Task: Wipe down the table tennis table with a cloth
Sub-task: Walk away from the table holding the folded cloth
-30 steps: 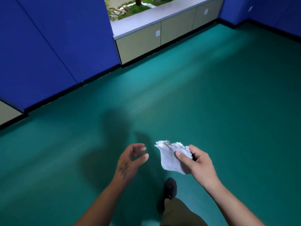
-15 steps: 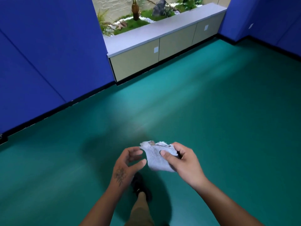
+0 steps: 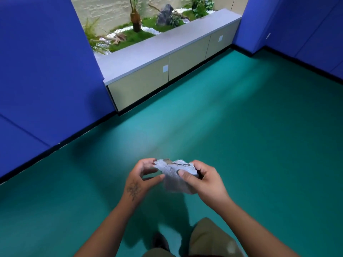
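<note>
Cloth [image 3: 175, 179] is gripped by the right hand [image 3: 206, 184]; at nine o'clock, its edge is touched by the left hand [image 3: 142, 179], fingers curled.

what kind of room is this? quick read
Probably an indoor sports or games room: smooth green sports-type floor, blue padded-looking wall panels, and a low cabinet run under a window onto a small rock garden. No table tennis table is in view.
</note>
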`<state>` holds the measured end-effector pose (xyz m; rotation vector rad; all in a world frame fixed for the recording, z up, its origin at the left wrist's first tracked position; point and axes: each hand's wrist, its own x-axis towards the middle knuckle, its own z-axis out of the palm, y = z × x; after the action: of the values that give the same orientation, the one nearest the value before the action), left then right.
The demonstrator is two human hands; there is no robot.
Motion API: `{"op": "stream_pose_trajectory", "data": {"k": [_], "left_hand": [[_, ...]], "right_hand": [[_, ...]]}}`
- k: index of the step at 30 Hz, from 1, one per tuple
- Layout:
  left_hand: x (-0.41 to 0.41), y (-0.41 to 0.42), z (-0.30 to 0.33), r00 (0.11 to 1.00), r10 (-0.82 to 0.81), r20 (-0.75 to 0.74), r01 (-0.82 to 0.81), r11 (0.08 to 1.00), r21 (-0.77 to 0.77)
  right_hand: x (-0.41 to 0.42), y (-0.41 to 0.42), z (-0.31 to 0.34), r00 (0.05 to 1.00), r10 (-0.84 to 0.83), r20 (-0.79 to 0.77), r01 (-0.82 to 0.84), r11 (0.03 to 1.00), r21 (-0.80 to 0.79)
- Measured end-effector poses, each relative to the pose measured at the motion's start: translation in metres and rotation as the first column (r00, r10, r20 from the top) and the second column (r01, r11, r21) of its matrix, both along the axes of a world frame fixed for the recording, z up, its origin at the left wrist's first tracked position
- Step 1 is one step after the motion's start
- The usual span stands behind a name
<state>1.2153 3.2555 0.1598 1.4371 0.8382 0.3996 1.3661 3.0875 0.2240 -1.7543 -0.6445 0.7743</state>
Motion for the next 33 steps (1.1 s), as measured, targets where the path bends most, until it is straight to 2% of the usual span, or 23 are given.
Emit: {"op": "stream_pose_trajectory", "data": {"k": [7, 12, 15, 19, 28, 33], "left_hand": [[0.085, 0.097, -0.003, 0.997, 0.080, -0.018, -0.080, 0.997, 0.004], [0.149, 0.161, -0.008, 0.985, 0.161, -0.058, -0.161, 0.987, 0.010], [0.186, 0.197, -0.003, 0.970, 0.227, -0.084, -0.226, 0.974, 0.020], [0.229, 0.241, 0.011, 0.950, 0.305, -0.065, -0.306, 0.952, 0.001], [0.295, 0.366, 0.008, 0.905, 0.426, -0.012, -0.425, 0.902, -0.080], [0.329, 0.461, -0.002, 0.916, 0.398, 0.047, -0.390, 0.912, -0.126]], "right_hand": [[0.100, 0.098, -0.013, 0.995, 0.044, 0.084, -0.043, 0.999, -0.009], [0.188, 0.177, -0.021, 0.995, 0.066, 0.080, -0.068, 0.997, 0.023], [0.236, 0.224, -0.024, 0.991, 0.128, 0.027, -0.129, 0.991, 0.023], [0.293, 0.294, -0.015, 0.968, 0.246, 0.042, -0.247, 0.969, 0.003], [0.355, 0.451, -0.008, 0.919, 0.395, 0.013, -0.395, 0.918, 0.039], [0.382, 0.535, -0.013, 0.929, 0.369, -0.020, -0.368, 0.929, 0.046]]}}
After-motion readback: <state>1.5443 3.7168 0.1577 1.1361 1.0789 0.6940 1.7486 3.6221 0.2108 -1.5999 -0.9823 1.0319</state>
